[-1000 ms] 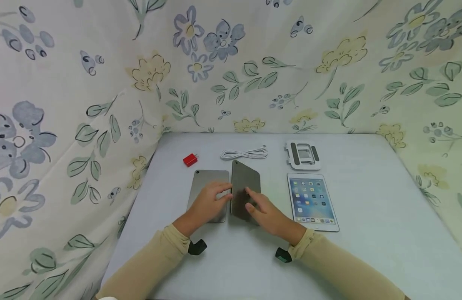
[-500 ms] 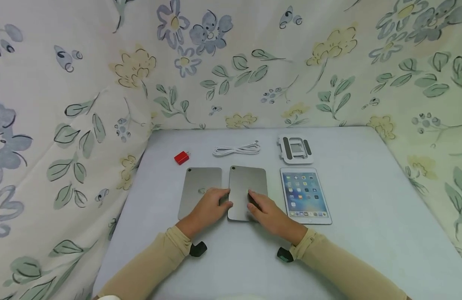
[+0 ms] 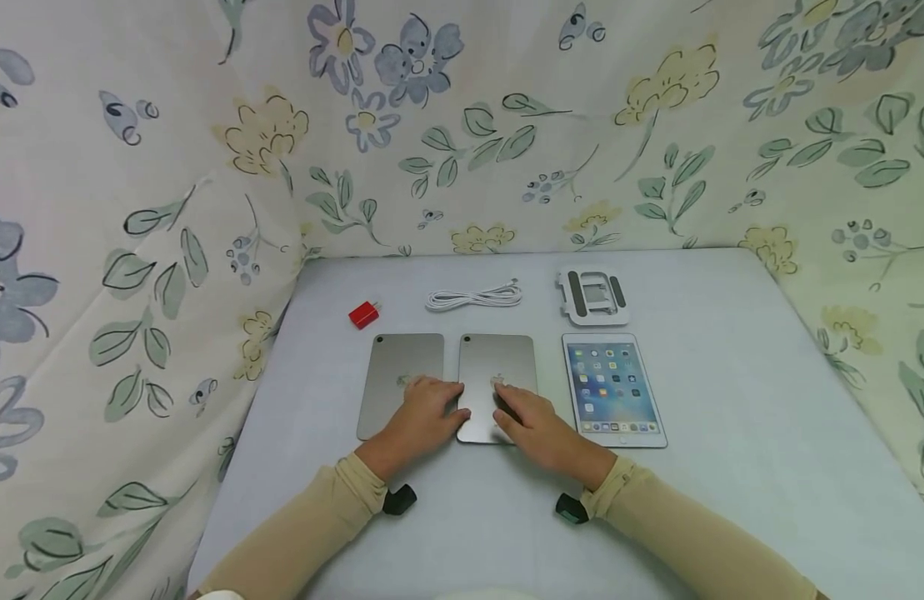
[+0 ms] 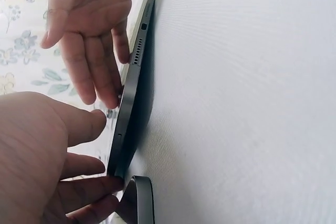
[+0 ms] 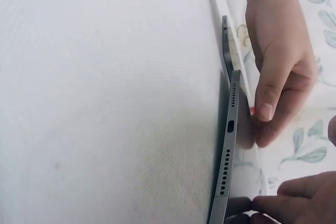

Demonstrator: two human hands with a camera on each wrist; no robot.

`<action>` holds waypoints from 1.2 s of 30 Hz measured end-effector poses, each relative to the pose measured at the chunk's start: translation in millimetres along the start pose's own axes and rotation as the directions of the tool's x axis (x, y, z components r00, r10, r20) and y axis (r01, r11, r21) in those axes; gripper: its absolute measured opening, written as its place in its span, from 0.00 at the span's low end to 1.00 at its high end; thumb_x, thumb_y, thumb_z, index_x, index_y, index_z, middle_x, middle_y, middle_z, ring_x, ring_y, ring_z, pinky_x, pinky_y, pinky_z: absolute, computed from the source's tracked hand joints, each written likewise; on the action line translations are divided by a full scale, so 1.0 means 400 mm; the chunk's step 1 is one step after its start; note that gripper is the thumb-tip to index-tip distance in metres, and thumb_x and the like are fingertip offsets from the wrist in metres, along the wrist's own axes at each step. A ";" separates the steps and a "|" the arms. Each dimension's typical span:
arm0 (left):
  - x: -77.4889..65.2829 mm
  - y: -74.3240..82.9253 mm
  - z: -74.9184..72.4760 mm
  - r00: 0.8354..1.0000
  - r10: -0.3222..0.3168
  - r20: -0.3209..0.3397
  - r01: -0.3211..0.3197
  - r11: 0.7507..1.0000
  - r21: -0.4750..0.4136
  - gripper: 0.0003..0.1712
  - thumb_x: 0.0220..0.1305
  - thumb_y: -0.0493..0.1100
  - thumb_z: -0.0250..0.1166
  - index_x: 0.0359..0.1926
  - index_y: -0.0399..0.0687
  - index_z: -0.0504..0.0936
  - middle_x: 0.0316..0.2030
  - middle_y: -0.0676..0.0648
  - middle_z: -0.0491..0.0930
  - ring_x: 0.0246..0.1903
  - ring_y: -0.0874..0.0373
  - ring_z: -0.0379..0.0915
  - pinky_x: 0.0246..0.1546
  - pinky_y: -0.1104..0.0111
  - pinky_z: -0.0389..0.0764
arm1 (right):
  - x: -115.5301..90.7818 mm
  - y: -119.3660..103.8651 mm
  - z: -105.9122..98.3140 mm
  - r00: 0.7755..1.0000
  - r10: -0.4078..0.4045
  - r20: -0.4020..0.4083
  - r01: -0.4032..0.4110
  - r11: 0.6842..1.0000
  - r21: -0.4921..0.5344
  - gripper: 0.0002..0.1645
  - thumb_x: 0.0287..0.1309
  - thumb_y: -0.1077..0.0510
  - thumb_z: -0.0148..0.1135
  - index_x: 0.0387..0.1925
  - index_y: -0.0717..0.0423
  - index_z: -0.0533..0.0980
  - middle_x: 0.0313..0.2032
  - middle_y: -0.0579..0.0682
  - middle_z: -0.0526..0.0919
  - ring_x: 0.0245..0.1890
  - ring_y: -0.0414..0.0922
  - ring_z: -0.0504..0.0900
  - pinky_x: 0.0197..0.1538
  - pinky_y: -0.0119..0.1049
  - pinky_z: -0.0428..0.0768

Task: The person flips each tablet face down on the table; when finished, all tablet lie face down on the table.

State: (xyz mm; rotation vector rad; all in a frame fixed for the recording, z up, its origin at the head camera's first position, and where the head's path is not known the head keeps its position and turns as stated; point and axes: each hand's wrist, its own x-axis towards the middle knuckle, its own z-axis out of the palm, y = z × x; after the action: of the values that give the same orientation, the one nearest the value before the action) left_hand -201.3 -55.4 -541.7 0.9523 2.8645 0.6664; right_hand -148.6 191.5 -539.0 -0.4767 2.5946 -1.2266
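Observation:
Two grey tablets lie back side up, side by side. The middle tablet [image 3: 497,358] is between my hands, its bottom edge [image 4: 137,66] with port and speaker holes facing me in both wrist views. My left hand [image 3: 420,412] reaches over the left tablet [image 3: 394,362], its fingertips at the middle tablet's left edge, thumb apart from the fingers. My right hand [image 3: 540,425] has loosely bent fingers, with fingertips touching the middle tablet's back near the logo. To the right lies a white tablet [image 3: 615,387], screen up and lit with app icons.
Along the back of the white table [image 3: 731,358] are a red charger plug [image 3: 364,315], a coiled white cable [image 3: 472,297] and a folded white stand [image 3: 595,297] with grey pads. A floral curtain [image 3: 476,192] rises behind and at the sides.
The middle tablet was tilted up on its left edge a second ago; it has come down back side up, between my hands. Since half a second ago little has moved.

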 end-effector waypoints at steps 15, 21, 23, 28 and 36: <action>0.036 0.087 0.012 0.989 0.058 0.135 -0.090 0.965 0.246 0.37 0.82 0.61 0.57 0.79 0.42 0.70 0.78 0.40 0.65 0.79 0.43 0.57 0.78 0.43 0.55 | -0.038 0.053 -0.076 0.999 0.004 0.048 0.013 0.935 -0.355 0.43 0.83 0.39 0.49 0.83 0.62 0.58 0.81 0.57 0.61 0.82 0.57 0.54 0.79 0.62 0.52; 0.074 0.134 0.037 0.970 0.128 0.208 -0.166 0.970 0.178 0.40 0.84 0.61 0.52 0.81 0.37 0.63 0.80 0.38 0.60 0.81 0.44 0.50 0.79 0.51 0.54 | -0.092 0.107 -0.135 0.999 0.027 -0.019 -0.033 0.912 -0.409 0.43 0.82 0.40 0.51 0.82 0.65 0.58 0.80 0.60 0.61 0.81 0.62 0.54 0.78 0.66 0.52; 0.091 0.151 0.047 0.964 0.138 0.227 -0.181 0.967 0.181 0.41 0.85 0.62 0.50 0.82 0.37 0.62 0.80 0.38 0.59 0.81 0.44 0.49 0.80 0.52 0.53 | -0.113 0.129 -0.156 0.998 0.035 -0.045 -0.050 0.906 -0.419 0.44 0.82 0.40 0.51 0.81 0.66 0.58 0.80 0.62 0.61 0.81 0.63 0.55 0.78 0.66 0.51; 0.136 0.200 0.074 0.950 0.160 0.270 -0.216 0.957 0.193 0.41 0.85 0.62 0.48 0.82 0.37 0.61 0.80 0.38 0.60 0.81 0.45 0.50 0.80 0.53 0.53 | -0.167 0.179 -0.204 0.992 0.066 -0.108 -0.107 0.895 -0.433 0.44 0.82 0.42 0.52 0.81 0.70 0.58 0.79 0.66 0.61 0.80 0.66 0.55 0.78 0.67 0.51; 0.198 0.273 0.124 0.927 0.195 0.321 -0.272 0.938 0.217 0.40 0.86 0.62 0.46 0.81 0.36 0.63 0.80 0.40 0.60 0.81 0.45 0.51 0.80 0.54 0.53 | -0.242 0.237 -0.265 0.964 0.159 -0.213 -0.240 0.865 -0.441 0.46 0.83 0.40 0.49 0.79 0.74 0.57 0.78 0.71 0.58 0.79 0.70 0.53 0.78 0.69 0.49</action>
State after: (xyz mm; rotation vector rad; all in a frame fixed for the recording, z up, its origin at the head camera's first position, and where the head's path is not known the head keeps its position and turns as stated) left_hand -195.2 88.0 -534.5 1.3212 2.6319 0.1383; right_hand -114.0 359.9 -540.1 -0.1733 2.9967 -0.5926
